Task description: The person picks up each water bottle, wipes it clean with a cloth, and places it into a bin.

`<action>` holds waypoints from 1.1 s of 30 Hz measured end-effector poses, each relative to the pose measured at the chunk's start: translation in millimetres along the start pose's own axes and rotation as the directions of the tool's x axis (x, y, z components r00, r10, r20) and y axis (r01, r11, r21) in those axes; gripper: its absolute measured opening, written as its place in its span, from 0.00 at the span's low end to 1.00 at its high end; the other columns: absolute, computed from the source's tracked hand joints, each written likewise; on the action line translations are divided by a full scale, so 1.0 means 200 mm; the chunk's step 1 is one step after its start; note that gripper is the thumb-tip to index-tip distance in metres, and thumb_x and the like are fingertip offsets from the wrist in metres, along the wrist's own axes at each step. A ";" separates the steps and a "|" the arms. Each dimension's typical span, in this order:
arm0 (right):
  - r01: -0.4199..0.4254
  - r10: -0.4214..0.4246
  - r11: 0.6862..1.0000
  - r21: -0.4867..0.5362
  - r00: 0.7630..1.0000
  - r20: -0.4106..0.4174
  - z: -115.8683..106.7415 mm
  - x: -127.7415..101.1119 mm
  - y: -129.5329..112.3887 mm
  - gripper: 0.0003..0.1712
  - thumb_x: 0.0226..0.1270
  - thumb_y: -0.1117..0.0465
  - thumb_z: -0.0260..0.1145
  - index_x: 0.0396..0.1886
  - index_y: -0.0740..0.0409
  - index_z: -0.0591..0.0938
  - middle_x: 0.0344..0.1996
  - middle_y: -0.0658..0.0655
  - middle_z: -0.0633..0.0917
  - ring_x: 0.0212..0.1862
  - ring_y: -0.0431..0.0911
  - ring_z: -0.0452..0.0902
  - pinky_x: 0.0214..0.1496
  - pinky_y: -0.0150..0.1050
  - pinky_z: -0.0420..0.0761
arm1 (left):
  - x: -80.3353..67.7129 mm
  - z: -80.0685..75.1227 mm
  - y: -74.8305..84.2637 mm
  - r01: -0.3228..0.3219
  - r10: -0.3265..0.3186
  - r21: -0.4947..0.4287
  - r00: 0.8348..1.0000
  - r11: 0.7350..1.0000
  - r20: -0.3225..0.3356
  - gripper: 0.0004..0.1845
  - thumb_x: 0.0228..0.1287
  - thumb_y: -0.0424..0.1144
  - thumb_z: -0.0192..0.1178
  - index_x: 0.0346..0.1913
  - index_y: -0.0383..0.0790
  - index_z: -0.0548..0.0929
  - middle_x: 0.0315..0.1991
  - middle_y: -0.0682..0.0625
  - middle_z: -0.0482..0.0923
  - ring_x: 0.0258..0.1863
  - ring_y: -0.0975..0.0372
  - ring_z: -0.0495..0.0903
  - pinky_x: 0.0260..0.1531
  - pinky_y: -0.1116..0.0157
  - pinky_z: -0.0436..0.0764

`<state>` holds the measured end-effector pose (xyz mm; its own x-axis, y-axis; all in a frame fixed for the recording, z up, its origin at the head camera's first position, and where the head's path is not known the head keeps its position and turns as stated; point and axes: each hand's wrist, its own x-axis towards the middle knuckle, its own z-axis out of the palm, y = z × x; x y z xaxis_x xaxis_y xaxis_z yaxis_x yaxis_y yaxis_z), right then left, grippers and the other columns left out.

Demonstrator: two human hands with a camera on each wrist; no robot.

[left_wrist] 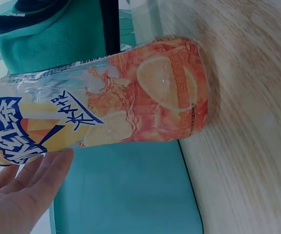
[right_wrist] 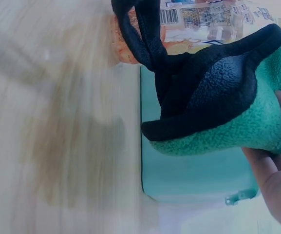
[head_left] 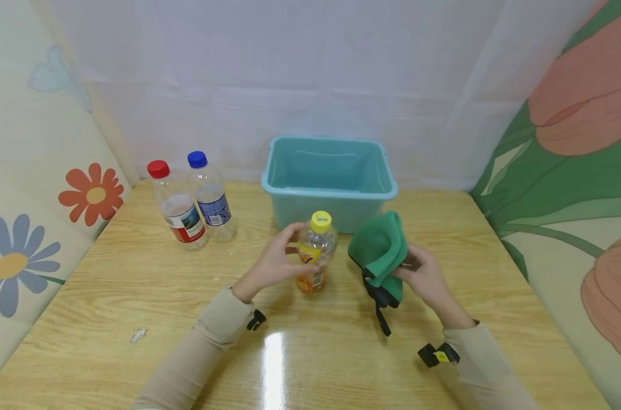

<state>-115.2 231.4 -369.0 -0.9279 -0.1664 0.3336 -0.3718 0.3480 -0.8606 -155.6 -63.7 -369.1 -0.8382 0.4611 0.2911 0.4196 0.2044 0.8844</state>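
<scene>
My left hand (head_left: 277, 259) grips a clear plastic iced tea bottle (head_left: 318, 250) with a yellow cap and an orange label, thumb on one side and fingers on the other. The bottle stands upright on the table; its lemon-printed label (left_wrist: 145, 92) fills the left wrist view. To its right, my right hand (head_left: 425, 276) pinches a folded green fleece cloth (head_left: 379, 245) with black edging and a black hanging loop (right_wrist: 135, 39). The cloth is held up off the table. In the right wrist view, folds of the cloth hide part of the fingers.
A light blue plastic bin (head_left: 331, 196) stands behind both hands, near the white curtain. Two clear bottles stand at the back left, one with a red cap (head_left: 158, 169), one with a blue cap (head_left: 197, 159). A small white scrap (head_left: 138, 335) lies on the wooden table (head_left: 110, 285).
</scene>
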 end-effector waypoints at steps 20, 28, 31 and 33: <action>0.008 -0.009 1.000 -0.031 0.999 -0.045 -0.06 -0.06 0.02 0.17 0.50 0.79 0.64 0.43 0.72 0.78 0.37 0.39 0.81 0.38 0.35 0.78 0.37 0.31 0.82 | 0.16 -0.15 0.25 -0.270 0.272 0.038 0.956 0.962 -0.106 0.39 0.47 0.29 0.69 0.62 0.33 0.61 0.50 0.40 0.73 0.47 0.55 0.74 0.42 0.63 0.80; -0.014 0.011 0.998 -0.058 0.999 -0.053 -0.07 -0.07 0.01 0.18 0.50 0.78 0.65 0.44 0.72 0.78 0.38 0.38 0.80 0.40 0.34 0.77 0.39 0.30 0.81 | 0.29 -0.24 0.42 -0.367 0.375 0.081 0.916 0.927 -0.143 0.36 0.47 0.28 0.69 0.61 0.30 0.64 0.47 0.40 0.74 0.44 0.55 0.76 0.37 0.63 0.82; -0.027 0.024 0.998 -0.061 0.998 -0.054 -0.08 -0.08 0.01 0.18 0.51 0.77 0.65 0.45 0.71 0.78 0.39 0.38 0.80 0.40 0.34 0.77 0.39 0.30 0.81 | 0.33 -0.27 0.48 -0.372 0.383 0.100 0.912 0.923 -0.144 0.36 0.47 0.28 0.69 0.60 0.30 0.64 0.47 0.40 0.74 0.44 0.56 0.76 0.38 0.64 0.81; -0.031 0.027 0.997 -0.065 0.998 -0.054 -0.08 -0.08 0.01 0.18 0.51 0.77 0.65 0.45 0.71 0.78 0.39 0.38 0.80 0.40 0.34 0.77 0.39 0.31 0.81 | 0.36 -0.30 0.52 -0.374 0.386 0.101 0.910 0.922 -0.152 0.35 0.47 0.28 0.68 0.60 0.30 0.64 0.48 0.40 0.74 0.45 0.56 0.75 0.39 0.64 0.81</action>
<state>-101.7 249.5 -370.2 -0.9378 -0.1063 0.3305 -0.3440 0.4125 -0.8435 -192.6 -60.9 -233.9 -0.6539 0.3675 0.6614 0.7354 0.1032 0.6697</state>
